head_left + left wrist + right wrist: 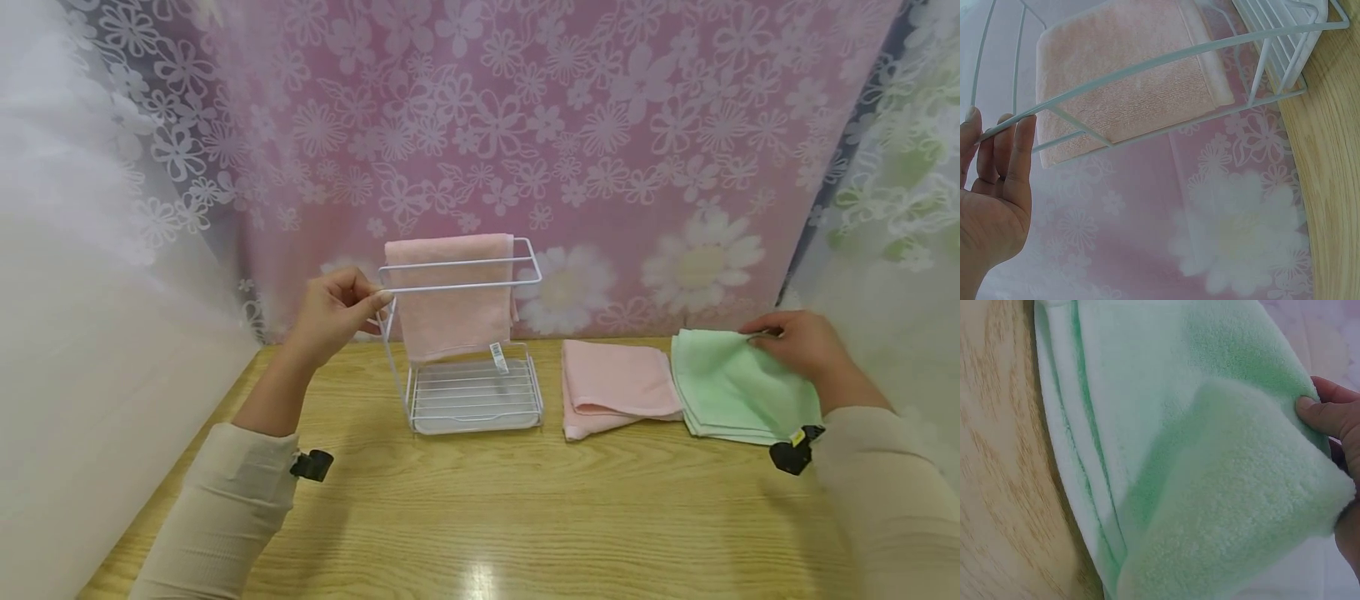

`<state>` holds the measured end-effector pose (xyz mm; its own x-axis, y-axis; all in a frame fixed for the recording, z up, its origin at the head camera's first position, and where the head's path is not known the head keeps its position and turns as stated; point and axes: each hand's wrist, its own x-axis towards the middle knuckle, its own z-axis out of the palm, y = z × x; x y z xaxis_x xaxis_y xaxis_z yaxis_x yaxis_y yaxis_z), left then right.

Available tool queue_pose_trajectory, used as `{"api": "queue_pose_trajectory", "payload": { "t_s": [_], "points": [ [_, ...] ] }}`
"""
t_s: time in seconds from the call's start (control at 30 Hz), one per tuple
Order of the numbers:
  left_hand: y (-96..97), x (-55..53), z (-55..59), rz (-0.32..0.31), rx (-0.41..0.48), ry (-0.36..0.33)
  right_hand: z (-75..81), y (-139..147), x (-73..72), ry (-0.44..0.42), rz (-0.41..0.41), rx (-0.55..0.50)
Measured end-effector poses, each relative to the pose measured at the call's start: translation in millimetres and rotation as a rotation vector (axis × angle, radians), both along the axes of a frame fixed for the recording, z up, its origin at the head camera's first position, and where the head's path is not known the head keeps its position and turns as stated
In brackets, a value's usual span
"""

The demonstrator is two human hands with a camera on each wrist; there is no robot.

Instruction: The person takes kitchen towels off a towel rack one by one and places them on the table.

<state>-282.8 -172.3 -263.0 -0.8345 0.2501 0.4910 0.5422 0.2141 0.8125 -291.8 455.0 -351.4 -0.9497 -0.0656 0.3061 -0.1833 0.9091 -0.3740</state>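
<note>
My left hand (341, 310) pinches the upper left side of a white wire rack (465, 287), thumb on one side and fingers on the other, as the left wrist view also shows. Over the rack's back top bar hangs a folded pink towel (453, 321). Below it is a slatted shelf with a tray (476, 400) and a barcode tag (498, 357). On the right, my right hand (802, 346) pinches the far edge of a folded light green towel (738, 387) between thumb and fingers. In the right wrist view, part of that towel (1241, 487) is lifted and bent over.
A second folded pink towel (618, 383) lies between the rack and the green towel. Everything rests on a wood-grain table (525, 517). Behind hangs a pink flowered curtain (562, 125); white sheeting (97, 317) stands at the left.
</note>
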Motion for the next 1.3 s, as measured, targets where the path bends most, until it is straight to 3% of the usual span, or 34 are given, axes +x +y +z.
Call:
{"api": "queue_pose_trajectory", "payload": {
  "t_s": [0.47,0.73,1.07,1.3],
  "points": [
    [-0.8,-1.1,-1.2,-0.004,0.002,0.006,0.0,0.8,3.7,-0.105,0.017,-0.096],
    [-1.6,-2.0,-2.8,-0.01,0.003,0.019,-1.0,-7.3,7.9,-0.045,0.025,-0.243],
    [-1.0,-2.4,-1.6,-0.007,0.002,0.021,1.3,-26.3,15.0,-0.013,0.129,-0.377],
    [-0.9,-2.4,-1.7,-0.001,0.0,0.016,4.3,-39.5,19.3,-0.019,0.168,-0.398]
  ]
}}
